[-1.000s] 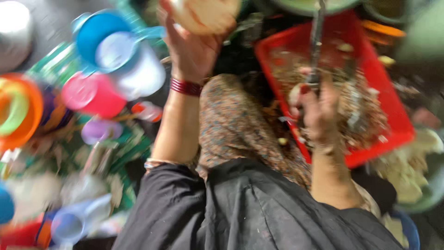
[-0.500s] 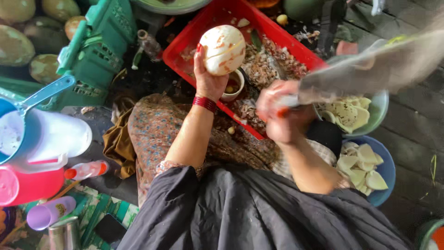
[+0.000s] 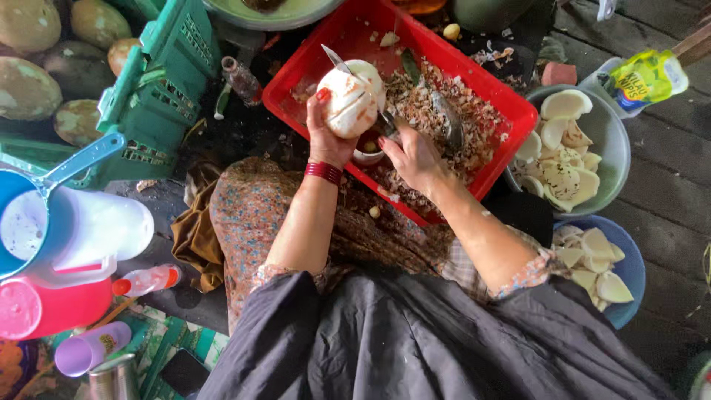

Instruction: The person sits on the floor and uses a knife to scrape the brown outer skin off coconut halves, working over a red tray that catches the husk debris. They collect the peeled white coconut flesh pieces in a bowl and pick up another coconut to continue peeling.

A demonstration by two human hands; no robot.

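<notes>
My left hand (image 3: 329,133) holds a round white peeled coconut (image 3: 352,98) up over the red plastic tray (image 3: 326,55). My right hand (image 3: 413,155) grips the handle of a large knife (image 3: 354,87), whose blade lies sunk into the top of the coconut. The tray is littered with brown and white shavings (image 3: 437,100). A small white cup (image 3: 368,152) sits in the tray just below the coconut. A red bangle is on my left wrist.
A grey bowl (image 3: 615,144) and a blue bowl (image 3: 633,270) of white coconut pieces stand at the right. A green crate (image 3: 159,96) and whole coconuts (image 3: 29,85) lie at the left. Pink and white jugs (image 3: 74,259), a blue scoop and a small bottle are near left.
My view swung back over the red tray. My right hand brought the raised knife down into the coconut, which my left hand has lowered slightly over the tray.
</notes>
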